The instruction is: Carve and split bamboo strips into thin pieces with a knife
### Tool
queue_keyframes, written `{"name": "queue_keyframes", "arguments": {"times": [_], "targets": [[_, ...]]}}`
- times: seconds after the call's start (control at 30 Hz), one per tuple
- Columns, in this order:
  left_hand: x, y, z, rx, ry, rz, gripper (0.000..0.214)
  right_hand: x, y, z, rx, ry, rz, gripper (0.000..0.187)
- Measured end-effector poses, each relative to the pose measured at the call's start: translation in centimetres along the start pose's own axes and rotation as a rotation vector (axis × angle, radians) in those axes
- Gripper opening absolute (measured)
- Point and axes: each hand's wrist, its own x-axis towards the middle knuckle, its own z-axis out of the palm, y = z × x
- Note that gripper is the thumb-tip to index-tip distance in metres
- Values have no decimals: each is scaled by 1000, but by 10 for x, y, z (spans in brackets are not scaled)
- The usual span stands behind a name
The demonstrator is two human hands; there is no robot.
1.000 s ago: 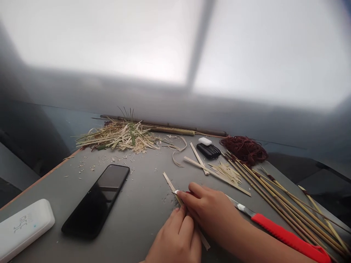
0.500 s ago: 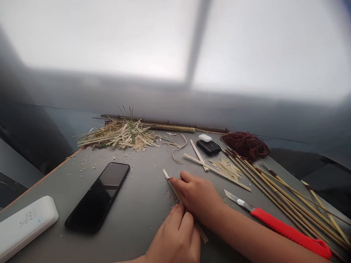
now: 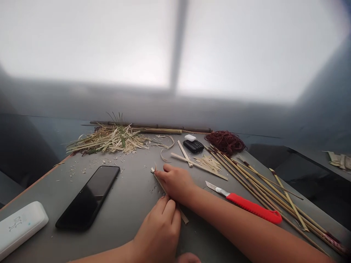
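A narrow bamboo strip (image 3: 184,217) lies at a slant on the grey table, both hands closed around it. My right hand (image 3: 177,182) pinches it near its far end, where a thin sliver stands up by the fingertips. Closer to me, my left hand (image 3: 160,228) grips the same strip, its knuckles up and its fingertips mostly hidden. The near tip of the strip sticks out below my right wrist. To the right of my right forearm lies a craft knife (image 3: 252,207) with a red handle, its blade pointing away to the left.
At left are a black phone (image 3: 89,197) and a white device (image 3: 23,228). Behind lie a heap of shavings (image 3: 109,140), dark red cord (image 3: 226,141), a black object (image 3: 193,146), cut strips (image 3: 199,166) and pointed slivers (image 3: 210,162). Several thin bamboo sticks (image 3: 263,184) extend along the right.
The head view has turned to the right, so everything sits further left in the picture. Both hands keep their hold on the strip; a small sliver now rises at its far end.
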Motion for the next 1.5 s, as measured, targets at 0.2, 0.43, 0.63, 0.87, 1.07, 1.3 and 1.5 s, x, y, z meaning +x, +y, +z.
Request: {"name": "queue_keyframes", "arguments": {"times": [0.2, 0.43, 0.63, 0.87, 1.07, 1.3, 1.5], "targets": [[10, 14, -29, -91, -202, -150, 67, 6, -3, 1, 57, -29, 6, 23], [-1, 13, 1, 9, -54, 34, 75, 33, -12, -1, 156, -34, 3, 30], [-6, 3, 18, 120, 95, 122, 55, 8, 2, -9, 191, 18, -5, 31], [-11, 0, 24, 260, 210, 138, 23, -59, 20, -19, 255, -25, 34, 30], [-13, -3, 34, 256, 211, 126, 23, -60, 17, -15, 181, -7, 28, 28], [-13, -1, 35, 205, 243, 96, 23, -25, 11, -1, 100, 40, 49, 27], [-13, -3, 35, 232, 290, 95, 19, 15, 4, -4, 181, 28, 35, 30]]}}
